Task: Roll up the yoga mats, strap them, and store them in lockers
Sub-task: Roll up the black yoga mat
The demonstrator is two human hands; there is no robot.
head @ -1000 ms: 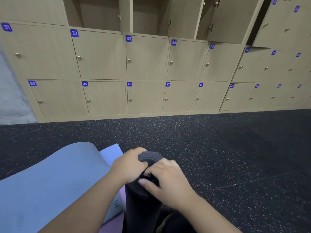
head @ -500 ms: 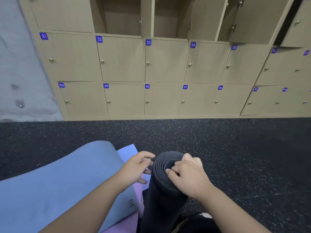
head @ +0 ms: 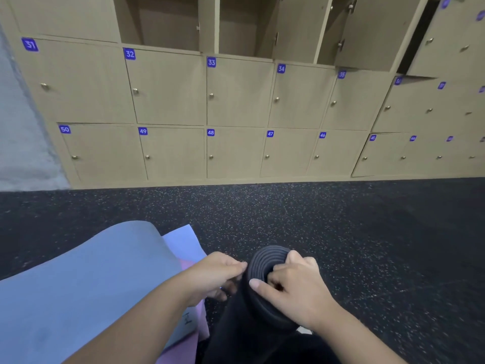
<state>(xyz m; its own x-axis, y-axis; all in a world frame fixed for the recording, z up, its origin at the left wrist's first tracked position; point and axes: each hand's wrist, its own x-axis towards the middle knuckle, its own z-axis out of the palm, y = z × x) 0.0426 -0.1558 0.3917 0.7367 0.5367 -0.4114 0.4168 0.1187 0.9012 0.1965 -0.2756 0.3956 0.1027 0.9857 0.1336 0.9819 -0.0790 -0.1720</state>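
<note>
A dark grey yoga mat (head: 265, 261), rolled tight, stands on end at the bottom centre, its spiral end facing me. My right hand (head: 294, 290) grips the top of the roll, fingers curled over its rim and thumb across the spiral. My left hand (head: 217, 274) touches the roll's left side, fingertips pinched at the outer layer. To the left a blue mat (head: 86, 279) lies unrolled on the floor, with a pink mat (head: 183, 348) under it. Wooden lockers (head: 168, 88) numbered 31 to 50 line the wall ahead.
Several upper lockers (head: 162, 19) in the top row stand with doors open. The floor (head: 341, 227) is dark speckled rubber. A grey concrete wall (head: 18, 143) borders the lockers on the left. A second bank of lockers (head: 433, 122) angles away at the right.
My right thumb has spread across the roll's spiral end and my left hand has closed in on its left edge. The view has shifted slightly right.
</note>
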